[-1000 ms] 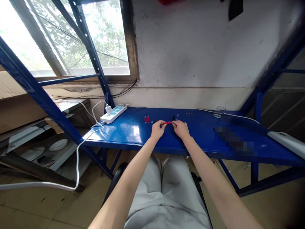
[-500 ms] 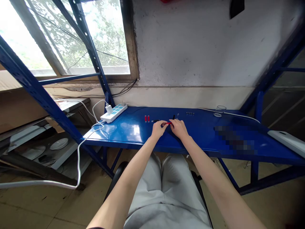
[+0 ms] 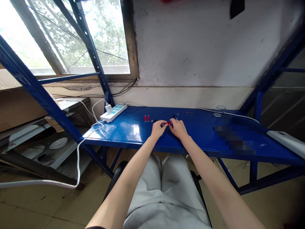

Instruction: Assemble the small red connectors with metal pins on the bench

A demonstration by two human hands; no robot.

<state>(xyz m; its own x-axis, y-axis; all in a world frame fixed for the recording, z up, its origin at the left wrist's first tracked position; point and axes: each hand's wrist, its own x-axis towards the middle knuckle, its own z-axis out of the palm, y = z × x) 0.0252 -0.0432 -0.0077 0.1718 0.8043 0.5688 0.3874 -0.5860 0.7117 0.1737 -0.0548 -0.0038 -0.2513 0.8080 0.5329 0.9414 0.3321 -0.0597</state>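
Your left hand [image 3: 157,128] and right hand [image 3: 178,128] pinch the red piece [image 3: 168,123]; uneven fingertip pressure could make it slip onto the blue table [image 3: 202,133]

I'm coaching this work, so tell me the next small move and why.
Probably a slight twist with the right hand while the left hand holds firm: the red piece bridges the gap between them, so each could work one end.
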